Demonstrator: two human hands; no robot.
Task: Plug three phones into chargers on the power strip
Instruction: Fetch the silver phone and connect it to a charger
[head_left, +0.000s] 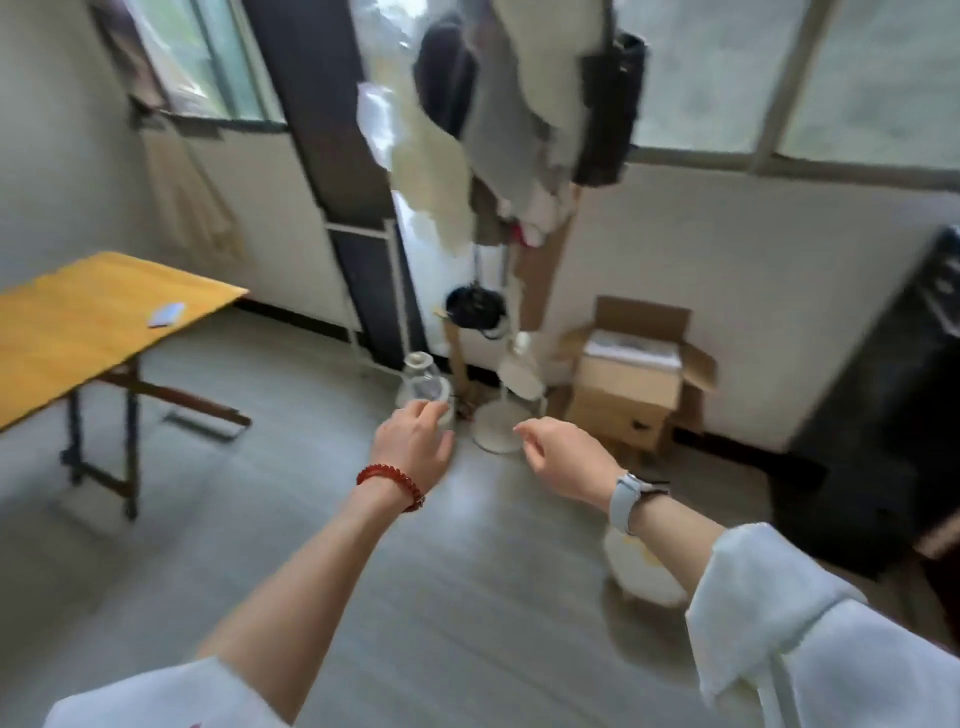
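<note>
Hanging empty, both hands' fingers (431, 410) loosely curled; pale phone-like object (166, 315) on table (78, 332), well apart.

Two bare hands: left hand (415, 447), right hand (563, 457). One yellow desk (78, 332), one small pale object (166, 315) on it, one open cardboard box (631, 384), one clear jar (423, 387).
</note>
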